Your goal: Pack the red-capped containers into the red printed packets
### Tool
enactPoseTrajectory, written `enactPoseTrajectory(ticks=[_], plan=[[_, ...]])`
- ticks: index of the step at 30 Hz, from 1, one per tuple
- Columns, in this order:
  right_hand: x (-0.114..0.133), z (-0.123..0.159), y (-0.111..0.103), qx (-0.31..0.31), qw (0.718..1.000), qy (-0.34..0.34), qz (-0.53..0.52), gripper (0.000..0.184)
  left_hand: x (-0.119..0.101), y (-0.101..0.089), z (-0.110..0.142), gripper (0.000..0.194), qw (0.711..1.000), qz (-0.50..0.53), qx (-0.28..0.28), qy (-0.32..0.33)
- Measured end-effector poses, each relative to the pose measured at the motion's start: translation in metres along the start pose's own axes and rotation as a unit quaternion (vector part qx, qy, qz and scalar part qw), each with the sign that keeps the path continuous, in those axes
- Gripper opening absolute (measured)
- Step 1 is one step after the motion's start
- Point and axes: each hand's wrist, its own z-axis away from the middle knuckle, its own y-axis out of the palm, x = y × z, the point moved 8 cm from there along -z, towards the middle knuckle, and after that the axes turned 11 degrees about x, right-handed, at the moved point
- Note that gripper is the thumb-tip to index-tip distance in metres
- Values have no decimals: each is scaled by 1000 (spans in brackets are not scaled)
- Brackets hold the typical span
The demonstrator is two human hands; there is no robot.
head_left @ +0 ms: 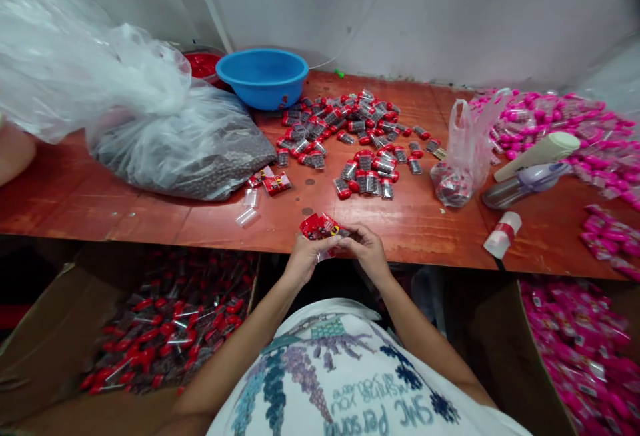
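Observation:
My left hand point(306, 257) and my right hand point(367, 247) meet at the near edge of the red-brown table point(150, 216), both pinched on a small red printed packet point(320, 227). Beyond them lies a heap of several small clear containers with red caps point(350, 139). Two more red packets point(273, 181) and a pair of clear empty sleeves point(249, 208) lie to the left of my hands.
A blue bowl point(263, 76) and a large clear plastic bag of dark pellets point(170, 149) sit at the back left. Pink items point(565, 129), a small knotted bag point(457, 169) and a cream-and-lilac hand tool point(530, 173) are right. Cardboard boxes of red point(165, 323) and pink point(580, 349) pieces stand below.

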Motion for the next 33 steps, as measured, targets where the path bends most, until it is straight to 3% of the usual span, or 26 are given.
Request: enactPoseTrajectory(ticks=[4, 8, 10, 12, 14, 15, 18, 21, 27, 30, 33], plan=[[-11, 4, -19, -47, 998, 39, -25, 27, 10, 1, -2, 32, 998, 46, -4, -46], [-16, 20, -95, -178, 981, 53, 63, 36, 9, -14, -3, 34, 991, 113, -33, -59], [-11, 30, -134, -237, 951, 72, 186, 42, 8, -21, -3, 36, 990, 124, -40, -61], [6, 38, -151, -287, 891, 62, 346, 43, 9, -24, -2, 38, 989, 123, -46, -62], [23, 38, -136, -291, 849, 20, 441, 41, 12, -25, -4, 36, 990, 116, -57, -60], [26, 33, -118, -267, 854, -3, 447, 40, 14, -25, -5, 32, 990, 112, -64, -55], [14, 4, -41, -80, 944, -39, 319, 32, 14, -23, -10, 26, 991, 104, -76, -27], [5, -18, 11, -4, 979, -51, 198, 29, 6, -28, -10, 29, 991, 95, -96, 10], [14, -41, 41, 97, 966, -101, 216, 31, -12, -50, 1, 32, 986, 101, -120, 52], [19, -50, 49, 157, 940, -122, 278, 38, -13, -59, 3, 32, 981, 130, -129, 68], [19, -69, 42, 164, 897, -133, 388, 37, -4, -68, 3, 29, 976, 152, -155, 24]])
